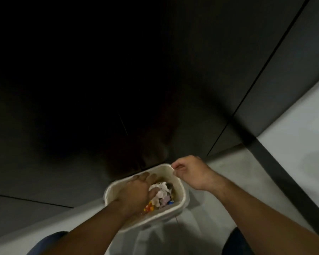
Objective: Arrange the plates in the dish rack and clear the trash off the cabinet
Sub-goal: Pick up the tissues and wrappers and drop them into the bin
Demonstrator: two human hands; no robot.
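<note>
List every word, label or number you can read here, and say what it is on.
None can be read.
The coloured wrappers in the bin may carry print, but they are too blurred and dim to tell.
The dark cabinet fronts show no text.

Dark flat panels (228, 52), split by thin seams, filled the dim upper view; pale grey floor (293, 126) lay below and right.
</note>
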